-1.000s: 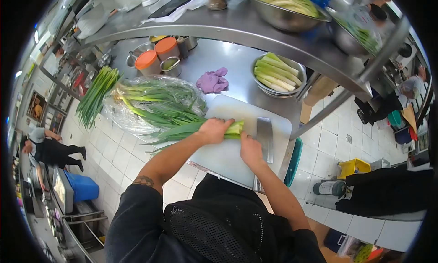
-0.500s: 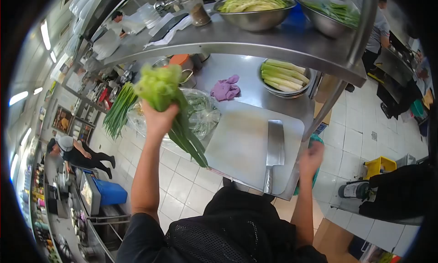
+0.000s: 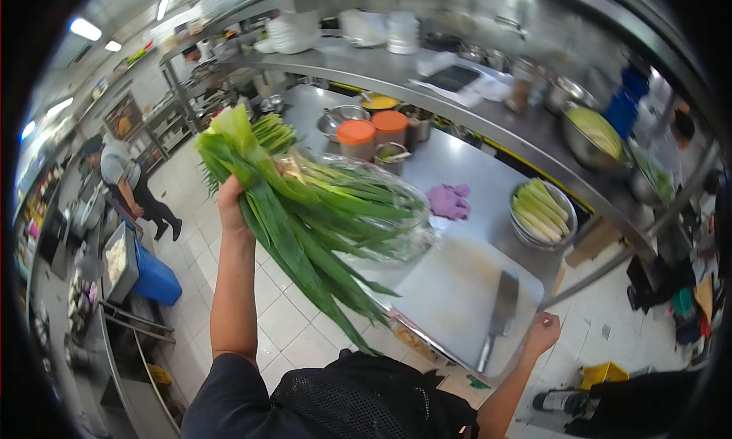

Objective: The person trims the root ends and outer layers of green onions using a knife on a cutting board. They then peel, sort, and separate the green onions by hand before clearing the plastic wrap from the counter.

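My left hand is closed around a bunch of leek greens, raised left of the worktop. Their broad dark leaves hang down to the right, and the pale cut end points up. A clear plastic bag with greens lies behind them. My right hand, fingers curled and nothing visible in them, hangs beside the right edge of the white cutting board. A cleaver lies flat on that board, its handle toward me. Pale leek stalks fill a metal bowl beyond the board.
Behind the bag stand containers with orange lids and a metal bowl. A purple cloth lies near the board. Overhead, a steel shelf holds dishes and a bowl of cabbage. Another person stands at the far left.
My left hand has swung left with the leek greens, whose leaves now spread wide over the bag. The view has turned left. My right hand stays beside the board.
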`<act>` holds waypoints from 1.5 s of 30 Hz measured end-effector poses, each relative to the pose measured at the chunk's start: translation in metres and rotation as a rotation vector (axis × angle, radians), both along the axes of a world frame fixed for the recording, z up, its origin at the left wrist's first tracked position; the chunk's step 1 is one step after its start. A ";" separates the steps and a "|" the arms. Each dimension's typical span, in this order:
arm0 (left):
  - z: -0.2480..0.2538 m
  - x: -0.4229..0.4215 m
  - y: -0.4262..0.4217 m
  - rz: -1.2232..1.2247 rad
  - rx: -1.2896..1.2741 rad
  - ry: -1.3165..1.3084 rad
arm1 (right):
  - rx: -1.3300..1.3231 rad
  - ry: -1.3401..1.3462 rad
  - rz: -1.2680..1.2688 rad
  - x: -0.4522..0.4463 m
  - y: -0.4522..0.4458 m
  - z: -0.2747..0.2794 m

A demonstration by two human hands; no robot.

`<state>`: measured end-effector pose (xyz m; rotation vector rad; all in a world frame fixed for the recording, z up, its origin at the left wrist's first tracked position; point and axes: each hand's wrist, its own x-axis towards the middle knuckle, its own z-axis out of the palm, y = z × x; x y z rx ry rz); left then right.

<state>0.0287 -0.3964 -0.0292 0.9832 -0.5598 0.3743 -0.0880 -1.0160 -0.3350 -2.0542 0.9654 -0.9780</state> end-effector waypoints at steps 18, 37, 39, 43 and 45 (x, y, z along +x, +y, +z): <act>-0.115 -0.133 0.352 0.913 0.614 0.564 | 0.014 0.186 1.108 0.162 0.540 0.022; -0.013 0.222 0.554 0.966 0.915 0.796 | 0.391 0.043 1.940 0.407 0.927 0.095; -0.010 0.295 0.564 0.830 0.994 0.711 | 0.383 0.022 1.881 0.438 0.931 0.097; -0.015 0.451 0.561 0.623 1.188 0.461 | 0.352 0.004 1.675 0.480 0.909 0.097; -0.028 0.533 0.558 0.641 1.435 0.468 | 0.286 -0.008 1.514 0.481 0.883 0.097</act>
